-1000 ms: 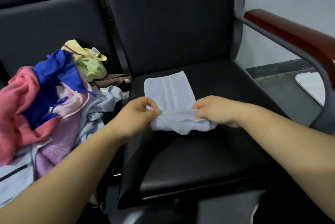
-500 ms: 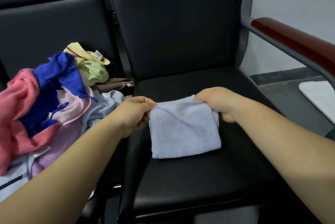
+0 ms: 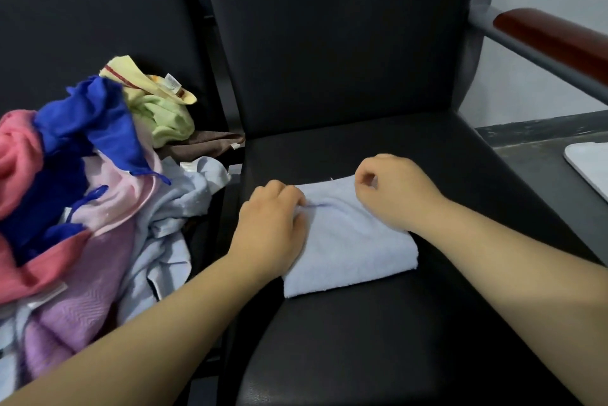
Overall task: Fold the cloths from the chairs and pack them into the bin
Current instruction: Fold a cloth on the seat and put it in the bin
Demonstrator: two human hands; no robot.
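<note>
Both hands are now sitting lower than half a second ago, and the cloth (image 3: 355, 251), then held up by its far edge, is lying flat as a folded light-blue rectangle on the seat (image 3: 378, 340) of the right chair, nearer the seat's left edge than its right and about midway between front and back. The left hand (image 3: 269, 224) is resting on the cloth's left edge, its fingers curling into the fabric and pinching up a small crease. The right hand (image 3: 391, 192) is lying over the cloth's far right corner with its fingers curled and a gap showing between thumb and forefinger; whether it is gripping any fabric I cannot tell. On the left chair a pile (image 3: 82, 182) of pink, blue, green and lilac cloths is spilling up to the seat's left edge. The armrest (image 3: 552, 40) is running past the seat's right edge.
</note>
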